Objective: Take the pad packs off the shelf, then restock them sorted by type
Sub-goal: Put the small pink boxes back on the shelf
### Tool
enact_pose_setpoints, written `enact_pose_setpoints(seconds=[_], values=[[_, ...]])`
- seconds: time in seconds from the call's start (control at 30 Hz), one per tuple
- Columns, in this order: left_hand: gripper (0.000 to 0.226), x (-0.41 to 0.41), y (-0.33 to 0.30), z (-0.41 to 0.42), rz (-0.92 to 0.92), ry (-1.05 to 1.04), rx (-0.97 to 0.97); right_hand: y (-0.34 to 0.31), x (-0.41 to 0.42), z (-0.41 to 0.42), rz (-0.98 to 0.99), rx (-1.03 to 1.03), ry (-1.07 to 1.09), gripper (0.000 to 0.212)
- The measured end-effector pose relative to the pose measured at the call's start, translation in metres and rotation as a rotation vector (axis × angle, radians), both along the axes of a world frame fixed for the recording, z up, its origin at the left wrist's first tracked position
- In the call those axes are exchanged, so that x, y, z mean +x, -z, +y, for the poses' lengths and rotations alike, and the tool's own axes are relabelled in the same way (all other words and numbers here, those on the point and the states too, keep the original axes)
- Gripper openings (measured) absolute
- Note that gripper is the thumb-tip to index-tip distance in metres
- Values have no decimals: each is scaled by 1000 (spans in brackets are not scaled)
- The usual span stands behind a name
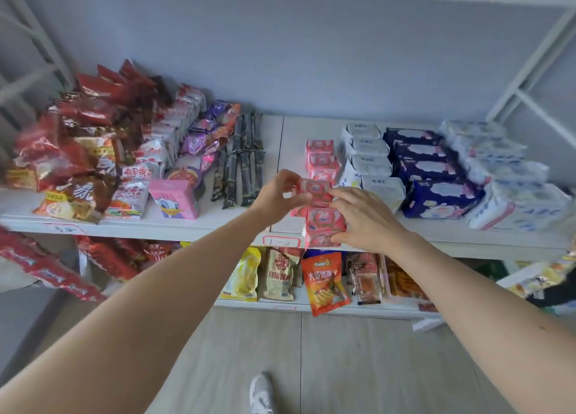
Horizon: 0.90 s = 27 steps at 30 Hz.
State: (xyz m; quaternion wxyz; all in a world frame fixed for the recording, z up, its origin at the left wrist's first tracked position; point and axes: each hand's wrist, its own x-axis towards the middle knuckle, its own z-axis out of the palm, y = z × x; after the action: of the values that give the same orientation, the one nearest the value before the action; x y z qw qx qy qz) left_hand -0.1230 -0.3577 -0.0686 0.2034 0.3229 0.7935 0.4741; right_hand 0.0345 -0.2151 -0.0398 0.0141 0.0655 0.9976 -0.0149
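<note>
A small pink pad pack (313,188) is pinched in the left hand (277,195) above the shelf (218,223) edge; the front pink pack (324,225) (end of a pink row) is clasped by the right hand (364,220), beside white packs (367,161).

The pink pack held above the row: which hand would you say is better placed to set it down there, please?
Left, probably. The left hand already pinches the upper pink pack above the pink row, while the right hand grips the front pack at the shelf edge.
</note>
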Motion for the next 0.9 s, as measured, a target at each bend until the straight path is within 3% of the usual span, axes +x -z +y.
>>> enact_pose_setpoints(seconds=[0.43,0.7,0.9], values=[[47,-45,30,67,-134,23,-67,31,-55,49,-73,156,41,72],[47,-40,39,69,-208,-41,-66,39,-58,64,-57,160,-16,100],[37,-37,46,72,-249,-42,-3,40,-64,65,63,128,-98,75]])
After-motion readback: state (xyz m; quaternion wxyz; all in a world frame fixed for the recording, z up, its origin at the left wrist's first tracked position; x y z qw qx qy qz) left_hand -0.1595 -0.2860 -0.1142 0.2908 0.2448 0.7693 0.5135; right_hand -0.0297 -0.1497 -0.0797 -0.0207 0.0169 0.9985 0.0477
